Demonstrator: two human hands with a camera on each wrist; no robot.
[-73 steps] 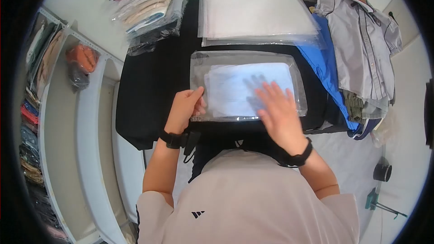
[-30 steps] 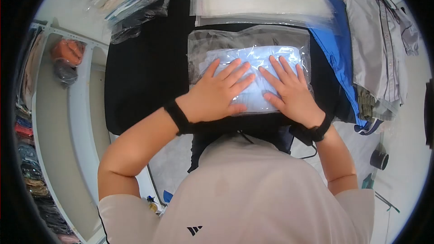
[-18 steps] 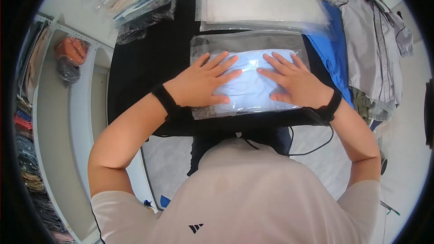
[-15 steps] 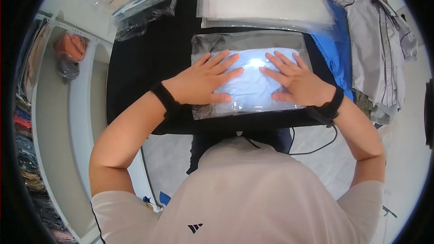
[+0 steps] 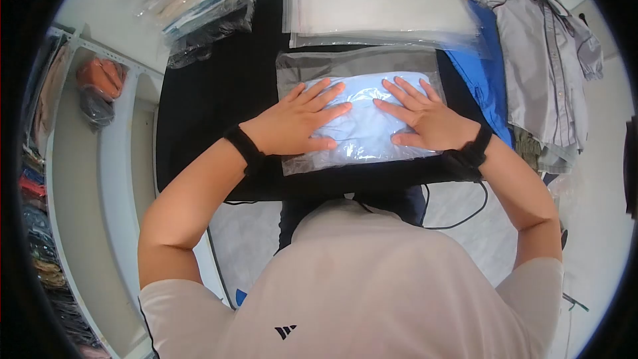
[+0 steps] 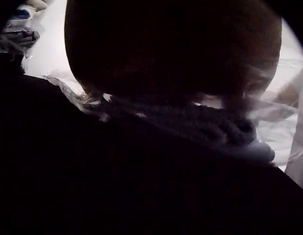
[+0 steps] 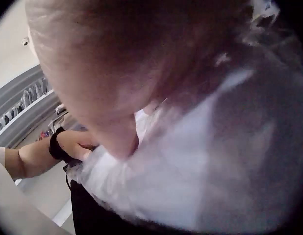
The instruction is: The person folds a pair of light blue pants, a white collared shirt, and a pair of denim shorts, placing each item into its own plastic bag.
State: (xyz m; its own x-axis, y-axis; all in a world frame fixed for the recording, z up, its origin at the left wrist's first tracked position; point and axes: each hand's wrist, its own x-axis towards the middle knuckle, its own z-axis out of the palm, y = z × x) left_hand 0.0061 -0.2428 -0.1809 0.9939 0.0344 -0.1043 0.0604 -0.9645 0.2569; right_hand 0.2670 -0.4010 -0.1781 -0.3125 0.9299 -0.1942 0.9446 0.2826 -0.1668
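Note:
A folded light-blue garment (image 5: 369, 126) lies inside a clear plastic bag (image 5: 359, 60) on the black-covered table. My left hand (image 5: 296, 119) rests flat on the bag's left half, fingers spread over the garment. On the right half my right hand (image 5: 425, 119) presses with spread fingers, its thumb pointing left. The bag's far strip lies flat beyond the fingertips, with no garment under it. In the right wrist view the thumb side of my right hand (image 7: 117, 98) touches the shiny film. The left wrist view is mostly dark, with my left hand (image 6: 171, 44) filling its top.
A stack of clear flat bags (image 5: 379, 0) lies at the table's far side. Bagged folded clothes (image 5: 199, 0) are piled at the far left. A grey shirt (image 5: 531, 60) and blue cloth (image 5: 482, 66) lie at the right. A shelf unit (image 5: 80, 179) stands left.
My left hand has gone from the bag's left edge to flat on top, and the right hand has settled beside it. Both then spread apart slightly; over the last half second they hold nearly still.

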